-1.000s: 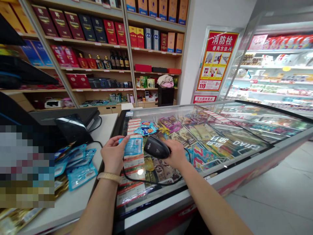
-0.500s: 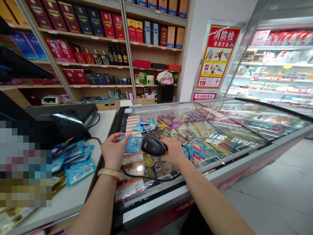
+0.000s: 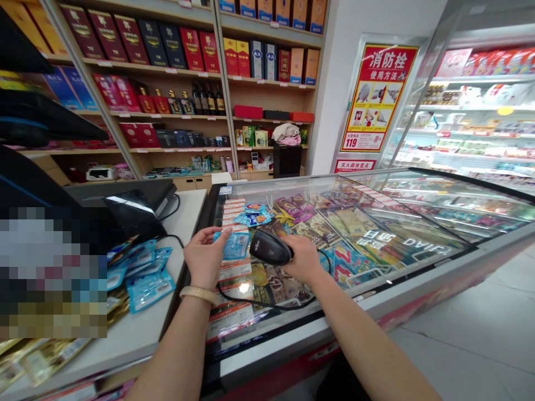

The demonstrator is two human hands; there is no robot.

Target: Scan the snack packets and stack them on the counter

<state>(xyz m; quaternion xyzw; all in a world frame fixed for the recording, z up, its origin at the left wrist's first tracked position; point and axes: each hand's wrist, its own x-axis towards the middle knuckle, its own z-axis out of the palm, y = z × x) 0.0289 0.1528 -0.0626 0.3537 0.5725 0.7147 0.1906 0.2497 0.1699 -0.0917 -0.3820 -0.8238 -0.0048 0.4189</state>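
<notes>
A person's left hand [image 3: 204,260] pinches a light, soft, likely slippery blue foil sachet [image 3: 230,245] by its edge as the right hand [image 3: 304,259] wraps the stiff grip of a black corded barcode scanner [image 3: 271,247], both above the glass lid of a chest freezer [image 3: 271,348], near its left edge.

Bright light glares white on the glass freezer lid [image 3: 412,223], and the wide lens bows the shelves [image 3: 146,116].

Above the one glass-top freezer [image 3: 271,346] there are one left hand [image 3: 204,259], one right hand [image 3: 305,257], one barcode scanner [image 3: 271,248] and one blue packet [image 3: 230,245].
</notes>
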